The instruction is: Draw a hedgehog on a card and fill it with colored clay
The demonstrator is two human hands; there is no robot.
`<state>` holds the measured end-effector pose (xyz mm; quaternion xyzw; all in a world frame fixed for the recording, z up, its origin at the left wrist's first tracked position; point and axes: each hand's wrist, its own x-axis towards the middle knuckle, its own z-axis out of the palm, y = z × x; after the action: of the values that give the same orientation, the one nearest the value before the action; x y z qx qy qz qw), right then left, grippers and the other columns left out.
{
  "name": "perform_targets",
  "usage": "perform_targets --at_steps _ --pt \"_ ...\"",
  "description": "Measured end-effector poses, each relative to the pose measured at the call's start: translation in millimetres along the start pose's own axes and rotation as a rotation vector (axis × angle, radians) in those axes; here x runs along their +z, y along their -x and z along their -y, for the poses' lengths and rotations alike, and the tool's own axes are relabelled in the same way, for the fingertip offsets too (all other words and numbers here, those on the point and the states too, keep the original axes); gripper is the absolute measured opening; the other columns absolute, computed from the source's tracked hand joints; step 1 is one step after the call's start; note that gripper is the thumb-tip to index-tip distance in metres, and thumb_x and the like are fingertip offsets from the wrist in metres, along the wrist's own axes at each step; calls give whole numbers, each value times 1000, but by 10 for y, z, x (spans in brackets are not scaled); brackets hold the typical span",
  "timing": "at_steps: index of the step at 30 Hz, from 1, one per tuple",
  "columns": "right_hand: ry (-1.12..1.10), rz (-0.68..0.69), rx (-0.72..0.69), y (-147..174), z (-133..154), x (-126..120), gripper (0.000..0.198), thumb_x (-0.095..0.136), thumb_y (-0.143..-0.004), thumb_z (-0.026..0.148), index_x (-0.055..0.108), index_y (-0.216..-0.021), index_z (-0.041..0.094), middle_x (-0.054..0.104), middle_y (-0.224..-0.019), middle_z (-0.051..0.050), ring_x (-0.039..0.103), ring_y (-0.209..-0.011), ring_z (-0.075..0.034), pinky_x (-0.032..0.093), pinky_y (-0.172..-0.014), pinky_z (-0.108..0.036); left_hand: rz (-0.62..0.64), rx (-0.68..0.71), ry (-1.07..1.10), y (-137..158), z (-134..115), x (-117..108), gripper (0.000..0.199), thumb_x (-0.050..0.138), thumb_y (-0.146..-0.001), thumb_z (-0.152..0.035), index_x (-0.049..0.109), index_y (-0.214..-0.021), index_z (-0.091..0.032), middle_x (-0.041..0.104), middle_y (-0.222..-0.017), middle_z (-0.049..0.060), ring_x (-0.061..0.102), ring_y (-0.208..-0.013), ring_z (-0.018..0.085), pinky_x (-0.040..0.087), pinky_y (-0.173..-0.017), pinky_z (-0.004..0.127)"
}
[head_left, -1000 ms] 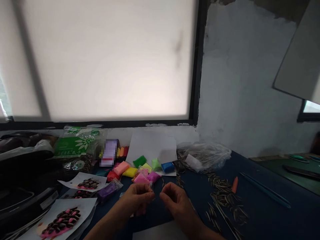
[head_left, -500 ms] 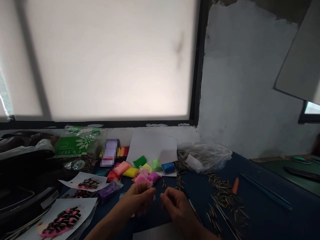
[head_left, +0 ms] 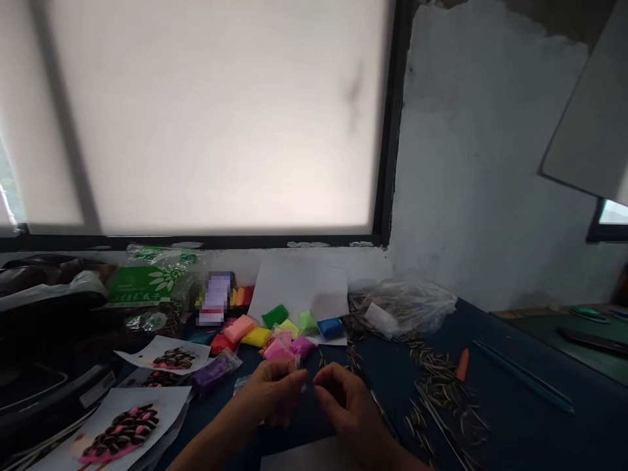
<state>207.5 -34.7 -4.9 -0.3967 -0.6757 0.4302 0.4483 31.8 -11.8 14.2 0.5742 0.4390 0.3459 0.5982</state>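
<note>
My left hand [head_left: 279, 391] is closed, thumb and forefinger pinched together. A bit of clear plastic seems to show at its fingertips, but what it holds is too dark to make out. Just to the right, my right hand [head_left: 347, 402] curls its forefinger and thumb into a loop with the tips close together. Anything between those tips is too small to see. A narrow gap separates the two hands. Beyond the left hand lie a pink clay packet [head_left: 277, 350] and a magenta packet [head_left: 303, 347]. Below the hands, a white sheet [head_left: 314, 456] lies on the dark blue tabletop [head_left: 520, 432].
Sunflower seeds [head_left: 444, 383] are heaped at right beside tweezers [head_left: 444, 418], an orange stick [head_left: 462, 365] and blue tweezers [head_left: 524, 377]. Decorated seed cards [head_left: 125, 435] lie left, near a purple packet [head_left: 214, 374]. A phone [head_left: 216, 299] and green seed bag [head_left: 142, 281] stand behind.
The loop of my right thumb and forefinger has widened slightly, with the forefinger raised. My left hand has shifted very little and remains pinched.
</note>
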Motion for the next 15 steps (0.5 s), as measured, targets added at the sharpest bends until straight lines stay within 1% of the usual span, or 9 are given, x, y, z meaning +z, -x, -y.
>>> perform_targets --at_steps 3,5,8,10,12,15 --pt "-4 -5 -5 1 8 9 29 55 -87 45 52 -73 20 43 -66 4 38 -60 -13 32 -56 -27 25 -21 -7 27 -16 19 73 61 -58 -92 45 -47 -22 40 -35 -8 36 -30 6 24 -34 21" --pt "6 -9 1 -8 8 11 32 54 -87 46 49 -69 21 39 -63 5 34 -58 -13 29 -54 -27 26 -26 4 48 -31 36 72 61 -57 -92 42 -50 -23 37 -38 -10 36 -31 6 26 -34 21" --pt "41 -12 4 -19 4 7 26 60 -83 40 49 -71 21 41 -63 5 36 -58 -13 30 -55 -26 21 -21 -1 61 -40 38 67 71 -54 -85 47 -63 -23 44 -43 -11 40 -34 6 25 -35 20" --pt "57 -17 2 -15 2 3 24 62 -81 39 49 -72 21 41 -62 5 37 -58 -13 30 -55 -26 37 -21 -25 52 -30 19 66 76 -52 -81 51 -68 -22 47 -40 -10 40 -33 6 22 -35 20" --pt "57 -19 1 -3 4 -1 28 60 -84 42 48 -71 21 39 -62 6 35 -57 -12 29 -53 -26 56 -30 -46 37 -13 -6 65 75 -54 -80 56 -69 -20 48 -37 -9 39 -32 7 20 -35 20" --pt "45 -12 -7 16 5 -3 32 56 -89 46 48 -71 21 38 -62 6 34 -57 -12 29 -53 -26 65 -40 -55 22 8 -31 63 71 -60 -79 59 -70 -18 49 -36 -7 39 -31 7 17 -34 20"
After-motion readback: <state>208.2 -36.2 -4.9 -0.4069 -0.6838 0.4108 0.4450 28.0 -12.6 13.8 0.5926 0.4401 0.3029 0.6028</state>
